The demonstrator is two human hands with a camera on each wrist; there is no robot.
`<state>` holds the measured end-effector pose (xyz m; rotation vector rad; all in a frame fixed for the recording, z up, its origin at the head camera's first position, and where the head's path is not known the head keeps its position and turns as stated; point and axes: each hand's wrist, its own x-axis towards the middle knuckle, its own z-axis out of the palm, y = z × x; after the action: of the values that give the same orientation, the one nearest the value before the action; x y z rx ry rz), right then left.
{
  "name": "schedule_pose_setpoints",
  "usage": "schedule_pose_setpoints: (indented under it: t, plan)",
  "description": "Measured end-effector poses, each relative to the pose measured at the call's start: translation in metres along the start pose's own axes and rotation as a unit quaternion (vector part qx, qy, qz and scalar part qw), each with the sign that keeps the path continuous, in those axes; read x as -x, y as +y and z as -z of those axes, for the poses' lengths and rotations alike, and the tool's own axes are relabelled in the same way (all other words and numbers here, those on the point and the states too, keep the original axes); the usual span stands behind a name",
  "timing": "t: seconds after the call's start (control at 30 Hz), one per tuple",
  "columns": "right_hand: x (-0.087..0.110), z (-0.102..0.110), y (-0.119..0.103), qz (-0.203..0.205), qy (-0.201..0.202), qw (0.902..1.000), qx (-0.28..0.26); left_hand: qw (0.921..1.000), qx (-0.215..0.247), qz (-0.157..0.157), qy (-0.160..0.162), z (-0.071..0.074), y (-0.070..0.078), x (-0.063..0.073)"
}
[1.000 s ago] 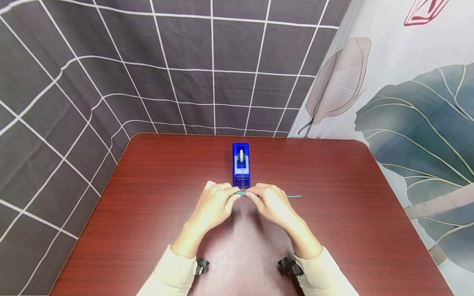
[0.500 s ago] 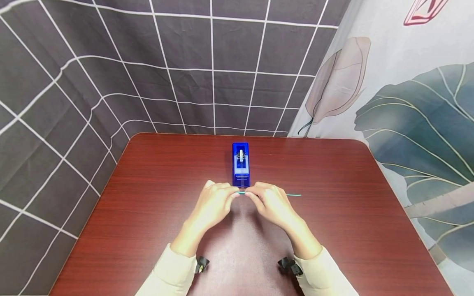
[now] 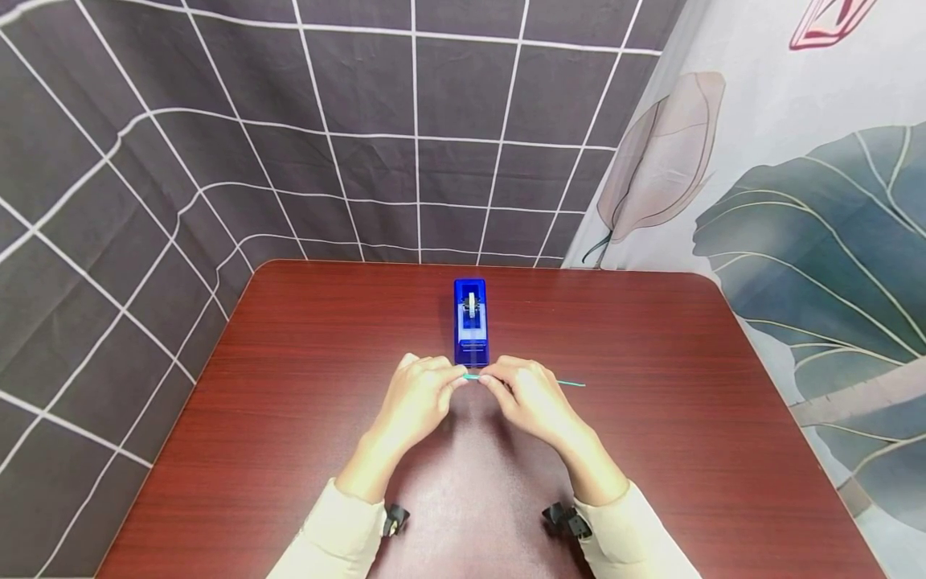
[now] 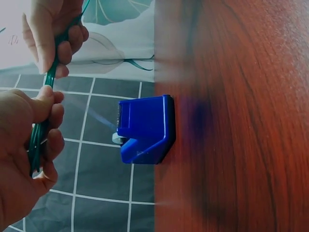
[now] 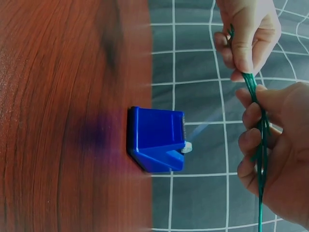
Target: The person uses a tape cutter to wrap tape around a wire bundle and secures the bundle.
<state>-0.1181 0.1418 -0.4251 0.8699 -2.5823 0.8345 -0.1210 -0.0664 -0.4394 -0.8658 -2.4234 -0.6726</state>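
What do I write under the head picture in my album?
Left hand and right hand hold green strands near a blue tape dispenser on a reddish table.

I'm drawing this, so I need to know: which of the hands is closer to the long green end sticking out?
The right hand: the long green end pokes out just beyond its outer side. The left hand is farther off, on the right hand's other side.

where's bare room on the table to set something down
Bare tabletop lies left and right of the blue tape dispenser, out to the table's side edges. It's crowded just in front of it, where the left hand and right hand hold green strands.
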Motion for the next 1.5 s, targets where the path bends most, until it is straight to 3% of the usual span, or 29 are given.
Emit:
schedule_pose_setpoints:
  t: [0.23,0.53,0.67,0.83,1.07,1.5]
  plan:
    - [0.0,-0.002,0.003,0.025,0.016,0.9995,0.007,0.9996,0.006,0.016,-0.022,0.002,0.002,-0.001]
    - [0.001,-0.003,0.005,0.057,0.018,0.9976,0.036,0.9972,-0.033,0.043,-0.051,0.007,0.006,-0.003]
    - [0.001,-0.003,0.004,0.057,0.018,0.9972,0.044,0.997,-0.014,0.05,-0.057,0.007,0.004,-0.004]
    - [0.001,-0.003,0.004,0.057,0.018,0.9973,0.044,0.9969,0.038,0.057,-0.038,0.005,0.003,-0.004]
    - [0.0,-0.003,0.004,0.063,0.029,0.9963,0.051,0.9958,0.064,0.064,-0.017,0.0,0.001,-0.002]
    - [-0.004,0.003,0.0,0.04,0.0,0.9963,0.075,0.9967,0.059,0.028,0.048,-0.008,0.0,0.0]
